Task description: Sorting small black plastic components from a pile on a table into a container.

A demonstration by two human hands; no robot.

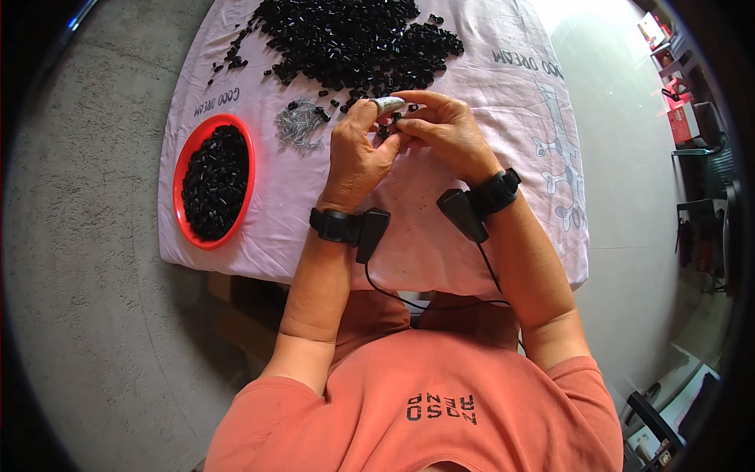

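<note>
My left hand (pixel 358 157) and my right hand (pixel 450 134) meet over the cloth-covered table, fingertips almost touching. Between the right thumb and fingers is a small black plastic piece (pixel 397 117). Another small black piece (pixel 383 132) sits at my left fingertips, pinched near the thumb. A silvery-grey wrap (pixel 388 105) covers a finger of the left hand. Just beyond the hands spreads a big heap of small black plastic pieces (pixel 338 39). Left of my left hand lies a loose pile of thin silvery pins (pixel 297 127), with a few black pieces on it.
A red oval basin (pixel 250 177) full of black pieces stands at the table's left side. The pale pink printed cloth (pixel 503 244) has some wrinkles. Black wrist straps with box-shaped modules and a cable (pixel 425 307) hang between my forearms. Chairs and red boxes (pixel 684 124) stand far right.
</note>
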